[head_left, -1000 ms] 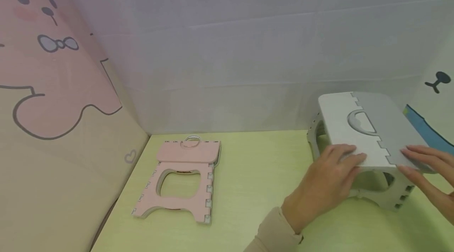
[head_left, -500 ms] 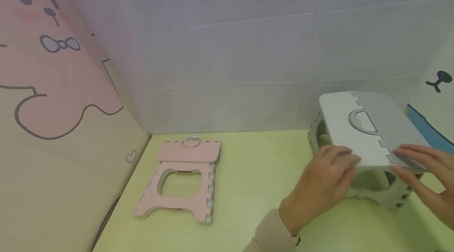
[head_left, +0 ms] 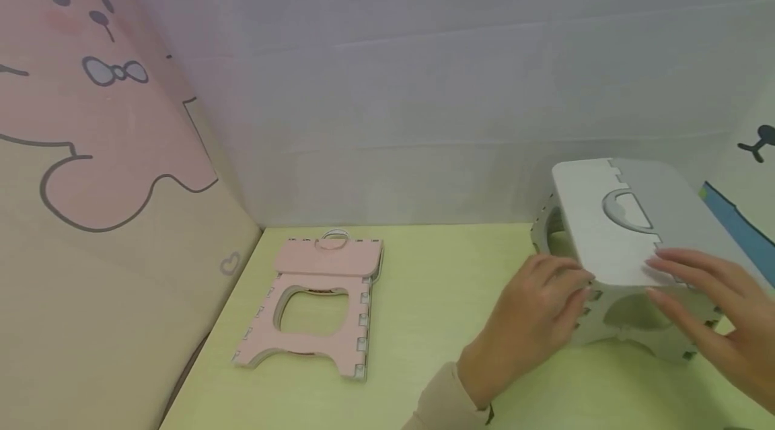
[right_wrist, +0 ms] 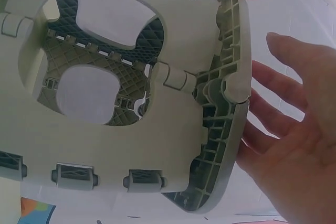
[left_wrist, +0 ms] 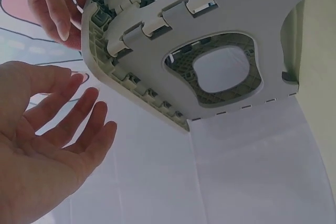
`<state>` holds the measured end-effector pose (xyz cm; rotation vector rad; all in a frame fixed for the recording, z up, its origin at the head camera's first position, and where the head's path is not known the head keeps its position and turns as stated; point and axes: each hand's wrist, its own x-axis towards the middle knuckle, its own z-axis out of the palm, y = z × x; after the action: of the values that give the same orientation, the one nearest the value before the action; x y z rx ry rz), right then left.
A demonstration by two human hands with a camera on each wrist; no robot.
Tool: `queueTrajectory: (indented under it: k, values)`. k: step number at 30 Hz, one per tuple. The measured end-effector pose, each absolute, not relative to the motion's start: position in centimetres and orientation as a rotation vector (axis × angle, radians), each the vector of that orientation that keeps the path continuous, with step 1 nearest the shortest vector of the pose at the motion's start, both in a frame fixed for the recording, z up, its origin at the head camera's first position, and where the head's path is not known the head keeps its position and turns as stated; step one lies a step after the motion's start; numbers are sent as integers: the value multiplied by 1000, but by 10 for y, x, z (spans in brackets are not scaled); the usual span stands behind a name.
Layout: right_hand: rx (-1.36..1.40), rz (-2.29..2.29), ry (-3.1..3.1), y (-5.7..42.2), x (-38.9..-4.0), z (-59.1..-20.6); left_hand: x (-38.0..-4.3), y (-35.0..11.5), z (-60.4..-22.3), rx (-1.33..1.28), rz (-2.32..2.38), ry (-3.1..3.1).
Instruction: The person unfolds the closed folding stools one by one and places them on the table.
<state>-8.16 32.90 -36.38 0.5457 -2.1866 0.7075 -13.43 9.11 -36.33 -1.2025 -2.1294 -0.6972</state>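
A folding step stool (head_left: 590,215) stands unfolded at the right in the head view, its top half white and half grey, with an oval handle cutout. My left hand (head_left: 527,322) is at the top's near left corner, fingers loosely bent and holding nothing. In the left wrist view the left hand (left_wrist: 58,135) shows a gap to the stool's ribbed edge (left_wrist: 142,90). My right hand (head_left: 720,315) lies with extended fingers over the near edge of the top. The right wrist view shows the right hand's fingers (right_wrist: 273,100) against the top board, thumb apart from it.
A pink folding stool (head_left: 354,322) lies folded flat on the green tabletop (head_left: 448,302), left of the standing one. Behind both rises a pale wall covering (head_left: 387,100). A panel with a printed pink cartoon animal (head_left: 139,134) closes off the left side.
My left hand has drawn back leftward from the stool's top to its corner. The right hand has slid left along the near edge. Both stools stay put while the head view shifts slightly.
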Motion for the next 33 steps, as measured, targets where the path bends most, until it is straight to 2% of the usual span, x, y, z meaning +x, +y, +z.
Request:
queueTrajectory:
  k: [11,21,33]
  values:
    - [666,683,-2115,310,-82,-354,-129,79,-368,-1182,-738,-2132]
    - [669,703,-2149,300,-78,-351,-126,68,-368,-1151,-758,-2122]
    - [830,745,-2079,280,-79,-343,-125,51,-371,-1130,-751,-2118]
